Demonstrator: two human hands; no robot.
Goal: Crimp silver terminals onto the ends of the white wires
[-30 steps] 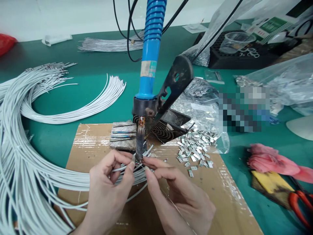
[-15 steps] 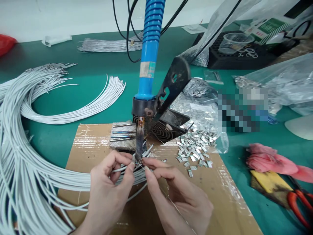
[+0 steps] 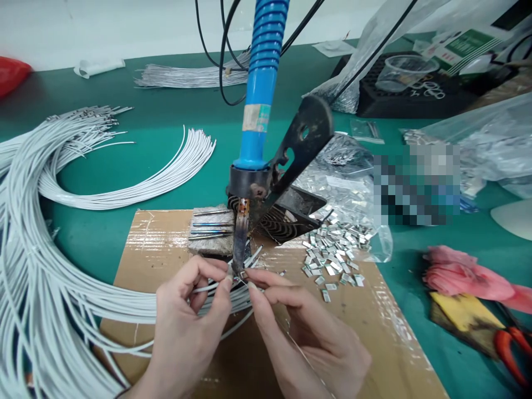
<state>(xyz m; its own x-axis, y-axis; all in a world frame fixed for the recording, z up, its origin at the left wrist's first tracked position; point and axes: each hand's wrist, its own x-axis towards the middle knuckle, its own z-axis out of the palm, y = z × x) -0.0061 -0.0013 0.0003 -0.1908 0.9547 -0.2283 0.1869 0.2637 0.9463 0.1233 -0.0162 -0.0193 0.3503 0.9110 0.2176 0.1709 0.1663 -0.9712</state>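
Observation:
A blue-handled soldering iron (image 3: 257,111) stands tip-down in a black metal stand (image 3: 291,183) over a cardboard sheet (image 3: 166,244). My left hand (image 3: 187,327) pinches the end of a thin white wire (image 3: 208,287) right at the iron's tip (image 3: 239,260). My right hand (image 3: 303,332) is closed in a pinch on a fine strand of solder wire (image 3: 303,360), its end held against the same tip. A large bundle of white wires (image 3: 50,266) runs from the left under my left hand. Small metal terminals (image 3: 332,255) lie scattered to the right of the tip.
A curved bunch of white wires (image 3: 137,183) lies on the green table. Plastic bags of metal parts (image 3: 477,144) sit at the right. A pink cloth (image 3: 461,274), a yellow pad (image 3: 461,313) and red-handled pliers (image 3: 513,349) lie at the lower right. A black tray (image 3: 399,88) stands behind.
Both hands stay pinched at the iron's tip. The view has shifted very slightly; nothing else has visibly moved.

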